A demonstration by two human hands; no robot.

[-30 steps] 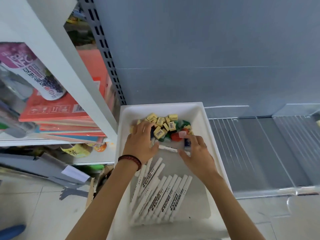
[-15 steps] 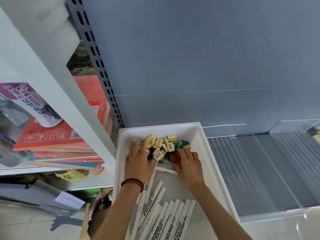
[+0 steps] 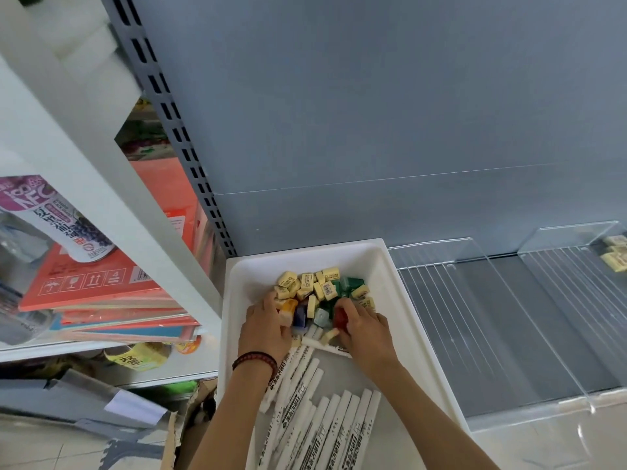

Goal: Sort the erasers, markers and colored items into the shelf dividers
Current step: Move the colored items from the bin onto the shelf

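Since a moment ago, coloured pieces (image 3: 320, 317) are dragged out of the eraser pile (image 3: 315, 286). A red piece (image 3: 340, 317) is held in the right hand (image 3: 364, 329) grip; the left hand (image 3: 268, 323) grip can't be told.

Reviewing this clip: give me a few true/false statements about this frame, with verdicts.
1. The left hand and right hand are both in the tray. True.
2. The markers lie at the tray's far end. False: the markers lie at its near end.
3. The right hand grips a red block. True.
4. A bracelet is on the right wrist. False: the bracelet is on the left wrist.
5. Some erasers lie in a divider at far right. True.
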